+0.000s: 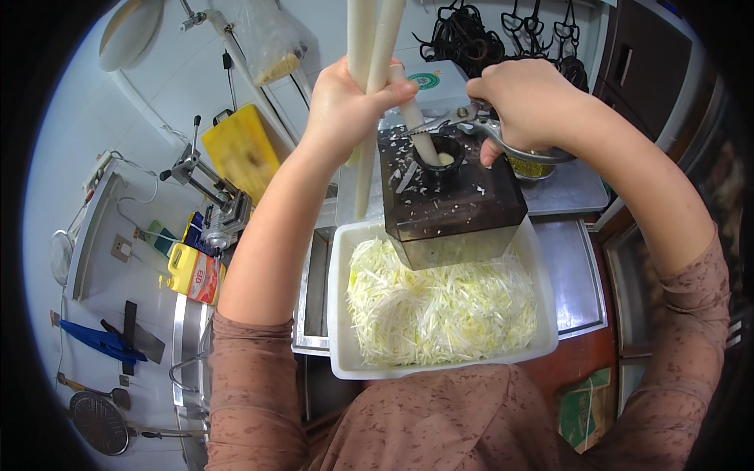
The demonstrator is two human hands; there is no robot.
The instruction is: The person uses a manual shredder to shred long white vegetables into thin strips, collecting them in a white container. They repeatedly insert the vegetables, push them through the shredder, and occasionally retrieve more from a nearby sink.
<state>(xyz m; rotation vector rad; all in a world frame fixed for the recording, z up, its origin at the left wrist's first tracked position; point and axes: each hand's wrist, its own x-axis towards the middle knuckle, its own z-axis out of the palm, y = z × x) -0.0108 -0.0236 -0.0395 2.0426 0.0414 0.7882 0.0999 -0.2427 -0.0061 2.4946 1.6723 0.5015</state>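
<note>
My left hand (353, 97) grips several long white scallion stalks (383, 44). One stalk slants down into the round black feed opening (440, 165) on top of a shredding machine with a dark cover (459, 209). My right hand (527, 109) holds metal kitchen scissors (453, 119), their blades at that stalk just above the opening. White scraps lie on the cover. Under and in front of the machine, a white plastic tub (445, 368) holds a thick layer of shredded scallion (442, 312), white and pale green.
A metal bowl with green contents (530, 169) stands right of the machine on a steel surface (568, 194). To the left are a yellow cutting board (241, 153), a metal hand press (221, 218) and a yellow detergent jug (191, 271). A cardboard box (584, 412) lies low at right.
</note>
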